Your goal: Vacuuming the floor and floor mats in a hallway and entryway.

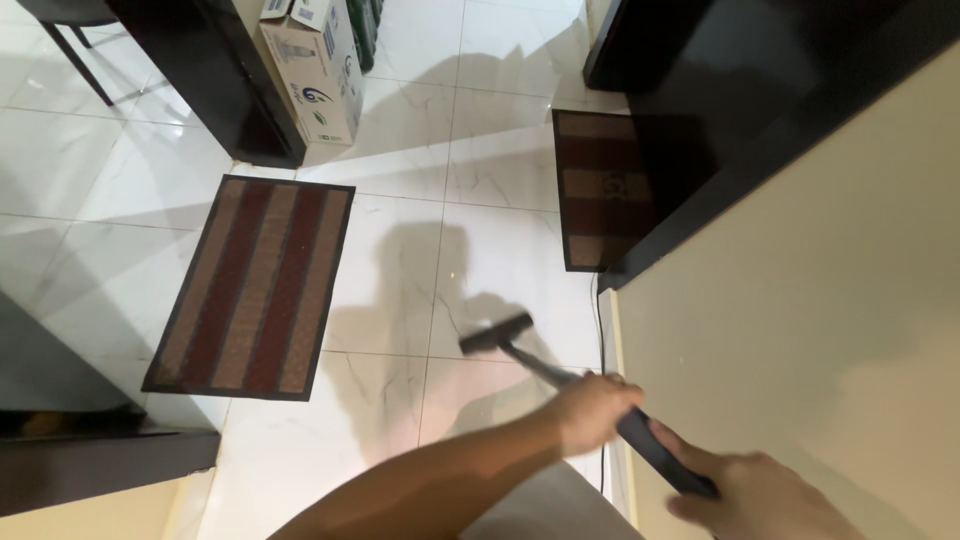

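Observation:
My left hand (592, 410) grips the middle of a dark long-handled floor tool (640, 438). Farther back, at the bottom right, my right hand (765, 497) grips the handle's near end. The tool's flat dark head (497, 333) rests on or just above the white tiled floor (500, 180), pointing away from me to the upper left. Both hands and the tool are blurred by motion. My shadow falls on the tiles around the head.
A brown striped doormat (252, 285) lies at the left and a second one (600, 190) at a dark doorway on the right. A cardboard box (318, 70) stands at the top. A cream wall (820, 300) with a thin cable (598, 330) at its base runs along the right.

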